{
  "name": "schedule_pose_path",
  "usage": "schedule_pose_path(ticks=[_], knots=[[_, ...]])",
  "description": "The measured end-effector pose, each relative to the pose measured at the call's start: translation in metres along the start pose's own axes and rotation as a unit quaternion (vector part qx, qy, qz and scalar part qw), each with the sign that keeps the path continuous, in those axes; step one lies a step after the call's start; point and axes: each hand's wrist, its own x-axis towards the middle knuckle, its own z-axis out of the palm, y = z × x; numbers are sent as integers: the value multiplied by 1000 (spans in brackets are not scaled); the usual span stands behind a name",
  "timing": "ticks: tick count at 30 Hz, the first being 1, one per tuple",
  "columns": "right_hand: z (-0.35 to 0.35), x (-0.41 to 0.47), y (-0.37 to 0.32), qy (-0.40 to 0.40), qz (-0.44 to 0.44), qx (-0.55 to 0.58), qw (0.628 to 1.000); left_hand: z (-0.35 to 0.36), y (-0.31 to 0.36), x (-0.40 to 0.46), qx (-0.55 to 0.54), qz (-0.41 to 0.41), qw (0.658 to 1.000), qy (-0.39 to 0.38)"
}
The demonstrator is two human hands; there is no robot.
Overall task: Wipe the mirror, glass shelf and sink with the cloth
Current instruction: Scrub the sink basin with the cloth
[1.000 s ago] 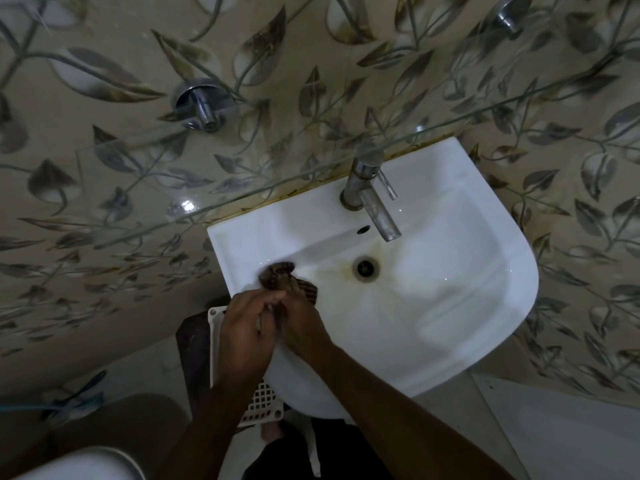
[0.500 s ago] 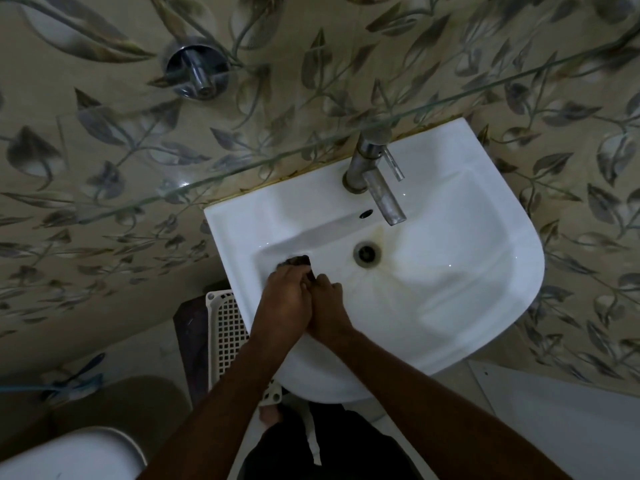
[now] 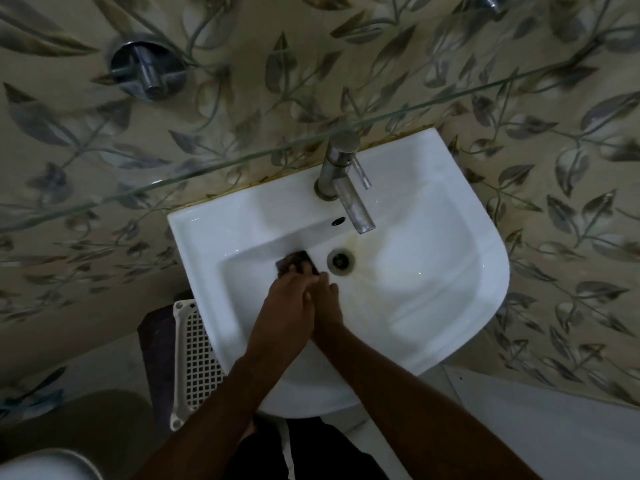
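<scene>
A white sink is fixed to a leaf-patterned tiled wall. Inside its basin lies a small dark cloth, just left of the drain. My left hand and my right hand lie side by side over the cloth, fingers on it, pushing it against the basin; only the cloth's far end shows. Above the sink, the glass shelf crosses the view as a thin edge. No mirror is in view.
A steel tap stands at the sink's back, its spout over the drain. A wall valve sits upper left. A white lattice basket stands under the sink's left side; a toilet rim is at bottom left.
Both hands have slid the cloth from the basin's front left rim further in, toward the drain. The view has shifted downward and closer.
</scene>
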Motion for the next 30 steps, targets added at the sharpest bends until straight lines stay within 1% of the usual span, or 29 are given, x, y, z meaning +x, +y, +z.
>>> schedule_pose_path(ticks=[2,3,4,6,8,10,11,13,15,16,18,20,22,23,24,25,27,29,30], knots=[[-4,-14,0,-13,-77,11,997,5,5,3,-4,-3,1000,-27],[-7,-14,8,9,-122,14,992,7,7,4,2,-1,999,-37],[-11,-10,20,35,-148,14,988,9,8,4,4,0,999,-37],[-20,3,51,76,-168,-70,980,8,9,2,-4,22,999,-24],[-33,21,90,72,-116,-127,982,8,11,0,-12,46,999,-17],[-44,35,125,57,-32,-149,987,10,10,-2,-17,40,999,-18],[-48,40,138,64,5,-159,985,12,8,-2,-19,30,999,-18],[-51,45,146,83,56,-143,985,18,5,-2,-12,18,1000,-22],[-45,43,132,66,83,-94,990,25,3,-1,1,15,1000,-19],[-40,39,119,53,74,-77,993,28,1,1,3,15,1000,-17],[-28,25,88,29,17,-48,998,32,2,7,9,13,1000,-18],[-19,7,56,-15,-31,18,999,36,6,14,8,-1,1000,-5],[-17,-19,29,-73,-61,112,989,38,11,17,-20,-24,999,41],[-18,-32,19,-100,-70,172,977,37,11,15,-31,-32,997,61],[-19,-45,14,-117,-97,205,967,36,10,13,-36,-35,997,63],[-21,-56,12,-123,-129,203,963,35,6,11,-34,-31,998,48],[-25,-70,17,-112,-202,128,965,34,-3,7,-24,-26,999,15],[-29,-73,39,-88,-249,81,961,36,-8,2,-14,-27,1000,5],[-33,-70,57,-92,-254,55,961,39,-9,-1,-9,-23,1000,3]])
